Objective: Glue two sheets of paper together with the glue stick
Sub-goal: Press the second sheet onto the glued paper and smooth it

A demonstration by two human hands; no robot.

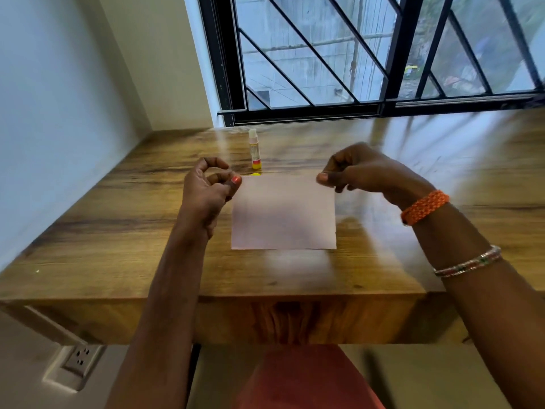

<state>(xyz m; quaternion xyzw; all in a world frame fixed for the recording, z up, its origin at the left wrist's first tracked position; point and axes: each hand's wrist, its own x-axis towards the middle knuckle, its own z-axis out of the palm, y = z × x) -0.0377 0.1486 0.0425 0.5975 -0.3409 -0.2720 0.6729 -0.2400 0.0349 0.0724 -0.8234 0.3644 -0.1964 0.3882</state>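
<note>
A pale pink sheet of paper (283, 212) is held over the wooden desk (118, 231), its near edge low above the wood. My left hand (208, 191) pinches its far left corner and my right hand (358, 171) pinches its far right corner. Whether a second sheet lies under it I cannot tell. The glue stick (254, 149) stands upright behind the paper, uncapped, its white tip showing. Its yellow cap (255, 173) lies on the desk just beyond the paper's far edge.
A barred window (368, 54) runs along the back of the desk. A white wall (59, 98) closes the left side. A wall socket (81, 357) sits below the desk at the left, and a red seat (306, 379) is under the front edge.
</note>
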